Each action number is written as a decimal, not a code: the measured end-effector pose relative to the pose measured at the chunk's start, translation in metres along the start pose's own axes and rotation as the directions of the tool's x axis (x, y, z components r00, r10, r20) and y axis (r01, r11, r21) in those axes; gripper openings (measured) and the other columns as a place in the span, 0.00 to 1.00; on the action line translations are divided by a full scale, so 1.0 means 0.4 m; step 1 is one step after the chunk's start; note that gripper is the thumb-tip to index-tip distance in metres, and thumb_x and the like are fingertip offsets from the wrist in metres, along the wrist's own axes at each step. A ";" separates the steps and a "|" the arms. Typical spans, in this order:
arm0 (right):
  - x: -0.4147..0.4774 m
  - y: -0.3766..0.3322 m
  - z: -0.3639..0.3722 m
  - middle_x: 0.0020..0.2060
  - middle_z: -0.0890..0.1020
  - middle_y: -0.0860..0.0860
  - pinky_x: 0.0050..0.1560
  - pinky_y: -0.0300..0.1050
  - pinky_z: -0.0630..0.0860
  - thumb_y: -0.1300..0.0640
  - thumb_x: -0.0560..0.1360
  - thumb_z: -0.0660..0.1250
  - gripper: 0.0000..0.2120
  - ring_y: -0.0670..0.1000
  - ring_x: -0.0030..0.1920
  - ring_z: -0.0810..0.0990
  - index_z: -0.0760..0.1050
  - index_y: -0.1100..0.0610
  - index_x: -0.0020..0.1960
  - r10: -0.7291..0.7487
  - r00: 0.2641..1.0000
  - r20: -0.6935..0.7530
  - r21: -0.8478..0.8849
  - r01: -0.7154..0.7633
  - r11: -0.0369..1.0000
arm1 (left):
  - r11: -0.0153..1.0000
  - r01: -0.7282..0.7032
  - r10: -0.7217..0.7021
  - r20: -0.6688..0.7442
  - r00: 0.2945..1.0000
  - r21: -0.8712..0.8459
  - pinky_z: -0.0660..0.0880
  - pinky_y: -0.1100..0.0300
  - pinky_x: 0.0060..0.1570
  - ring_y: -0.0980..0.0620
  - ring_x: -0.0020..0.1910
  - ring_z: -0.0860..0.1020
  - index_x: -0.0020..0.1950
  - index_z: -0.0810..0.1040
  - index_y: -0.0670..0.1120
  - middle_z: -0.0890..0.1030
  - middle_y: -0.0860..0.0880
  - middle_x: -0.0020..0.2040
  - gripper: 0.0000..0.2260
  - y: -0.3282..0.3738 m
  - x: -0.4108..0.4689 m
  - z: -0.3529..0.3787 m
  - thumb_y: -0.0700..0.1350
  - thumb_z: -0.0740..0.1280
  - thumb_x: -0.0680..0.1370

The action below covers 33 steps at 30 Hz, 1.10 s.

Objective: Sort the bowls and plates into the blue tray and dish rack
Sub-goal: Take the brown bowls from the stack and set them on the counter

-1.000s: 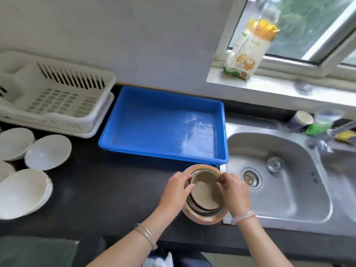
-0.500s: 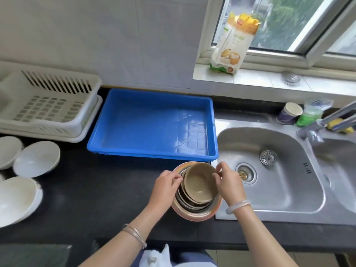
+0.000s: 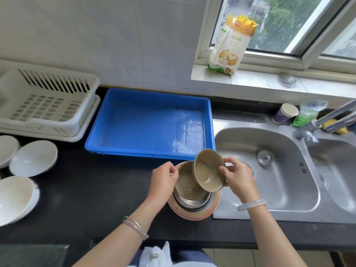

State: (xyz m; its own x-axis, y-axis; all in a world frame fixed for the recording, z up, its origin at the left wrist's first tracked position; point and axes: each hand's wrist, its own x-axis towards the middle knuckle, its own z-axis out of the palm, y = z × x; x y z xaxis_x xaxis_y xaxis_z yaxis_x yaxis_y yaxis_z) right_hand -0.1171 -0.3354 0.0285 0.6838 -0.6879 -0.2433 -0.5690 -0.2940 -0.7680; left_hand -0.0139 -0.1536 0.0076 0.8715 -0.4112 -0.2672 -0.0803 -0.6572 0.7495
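A stack of nested bowls (image 3: 189,199), tan and metal ones inside a pink outer bowl, stands on the black counter beside the sink. My right hand (image 3: 236,179) holds a small tan bowl (image 3: 209,170) by its rim, tilted above the stack. My left hand (image 3: 163,179) grips the stack's left rim. Behind the stack lies the blue tray (image 3: 115,120), with nothing in it. The white dish rack (image 3: 46,106) sits at the far left against the wall, also with nothing in it. Several white plates and bowls (image 3: 33,158) rest on the counter at the left.
A steel double sink (image 3: 285,170) with a tap (image 3: 327,120) fills the right side. A paper cup (image 3: 285,113), a green bag and a sponge stand behind it. A food packet (image 3: 230,45) leans on the window sill. The counter's front edge runs just below the stack.
My right hand has lifted the small tan bowl out of the stack and tilted it upward. My left hand has stayed on the stack's rim. The camera has shifted a little.
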 end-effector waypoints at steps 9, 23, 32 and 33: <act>0.010 -0.114 0.048 0.35 0.83 0.51 0.32 0.43 0.81 0.61 0.73 0.67 0.06 0.50 0.33 0.82 0.77 0.52 0.47 -0.098 0.993 0.071 -0.002 0.099 0.995 | 0.987 0.121 -0.130 -0.078 0.989 -0.103 0.77 0.56 0.42 0.51 0.41 0.80 0.40 0.75 0.45 0.81 0.50 0.40 0.06 -0.047 0.020 -0.124 0.44 0.64 0.76; 0.025 -0.305 0.460 0.39 0.80 0.54 0.24 0.33 0.76 0.62 0.74 0.64 0.04 0.49 0.34 0.80 0.74 0.55 0.47 -0.201 0.875 0.440 0.006 0.221 0.975 | 0.775 0.434 -0.597 -0.307 0.741 -0.459 0.80 0.47 0.48 0.50 0.38 0.83 0.39 0.78 0.45 0.82 0.47 0.37 0.05 -0.403 -0.099 -0.370 0.41 0.66 0.74; 0.018 -0.405 0.773 0.40 0.79 0.53 0.23 0.32 0.75 0.64 0.75 0.61 0.11 0.47 0.33 0.79 0.73 0.57 0.57 -0.042 0.817 0.575 -0.113 0.131 0.985 | 0.567 0.427 -0.785 -0.305 0.539 -0.704 0.79 0.44 0.51 0.48 0.40 0.82 0.38 0.76 0.43 0.81 0.43 0.39 0.06 -0.600 -0.150 -0.411 0.38 0.65 0.76; 0.016 -0.416 0.798 0.41 0.78 0.53 0.25 0.34 0.77 0.64 0.75 0.60 0.13 0.47 0.32 0.79 0.73 0.58 0.58 -0.033 0.817 0.576 -0.133 0.133 0.982 | 0.551 0.422 -0.796 -0.302 0.524 -0.720 0.79 0.44 0.51 0.48 0.40 0.81 0.38 0.76 0.43 0.81 0.44 0.39 0.06 -0.613 -0.151 -0.413 0.38 0.65 0.76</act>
State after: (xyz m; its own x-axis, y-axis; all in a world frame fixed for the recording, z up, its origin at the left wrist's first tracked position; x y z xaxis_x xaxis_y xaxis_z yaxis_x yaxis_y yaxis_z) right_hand 0.1278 -0.0792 -0.0345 0.8401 -0.1697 -0.5152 -0.5286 -0.4689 -0.7076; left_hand 0.0332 0.1368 -0.0600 0.6669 0.4984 -0.5540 0.6720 -0.0809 0.7361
